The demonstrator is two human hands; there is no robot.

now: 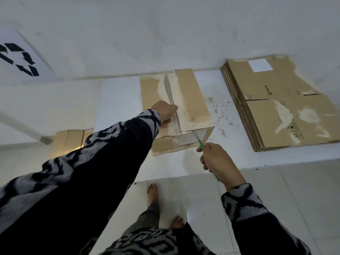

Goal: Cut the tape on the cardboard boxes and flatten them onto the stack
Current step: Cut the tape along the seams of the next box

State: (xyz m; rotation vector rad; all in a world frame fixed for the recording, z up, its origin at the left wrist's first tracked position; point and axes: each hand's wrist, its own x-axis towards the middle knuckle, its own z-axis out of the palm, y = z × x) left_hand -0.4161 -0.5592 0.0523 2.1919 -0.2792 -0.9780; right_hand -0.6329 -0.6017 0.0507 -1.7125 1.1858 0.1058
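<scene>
On the white counter (117, 100), right in the middle, sits the brown cardboard box (191, 92) with its clear tape seam (172, 94) running straight away from you, from the near top edge to the far edge by the wall. That long axis is what the cut turns on.

Your left hand (164, 112) sits on top of the box, just left of the seam near the near edge, fingers curled under so I can't tell if it's pinching loose tape or only pressing down. Your right hand (215, 159) is wrapped tight round a green-handled cutter (199, 141), and the blade tip is at the near face of the box, just right of where the tape folds over the edge. So the right hand is nearer the seam's start, with the seam lying ahead and slightly left of the blade.

I'd guess you want the blade lined up with that seam, then pushed away from you along it.

The stack of flattened brown cardboard (279, 107) lies right of the box, apart from it.
</scene>
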